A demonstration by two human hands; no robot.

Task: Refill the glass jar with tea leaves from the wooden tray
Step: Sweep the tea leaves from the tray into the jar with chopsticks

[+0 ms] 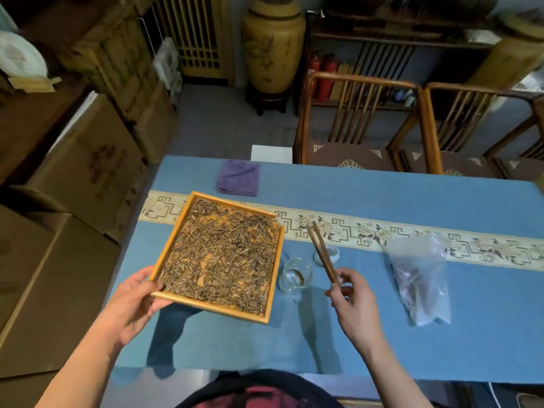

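Your left hand (pixel 134 298) grips the near-left corner of the wooden tray (pixel 164 248), which is spread with tea leaves (pixel 220 251). Your right hand (pixel 351 301) pinches wooden tongs (pixel 322 253). The glass jar (pixel 295 276) stands on the blue surface (pixel 368 334) between tray and tongs.

The blue tablecloth (pixel 382 334) is lit evenly from above, while the upper corners of the frame are left dim. Soft shadows are cast toward the lower edge. Edges are bent by wide-angle distortion; detail is slightly softened throughout.

no readable text, labels or numbers anywhere
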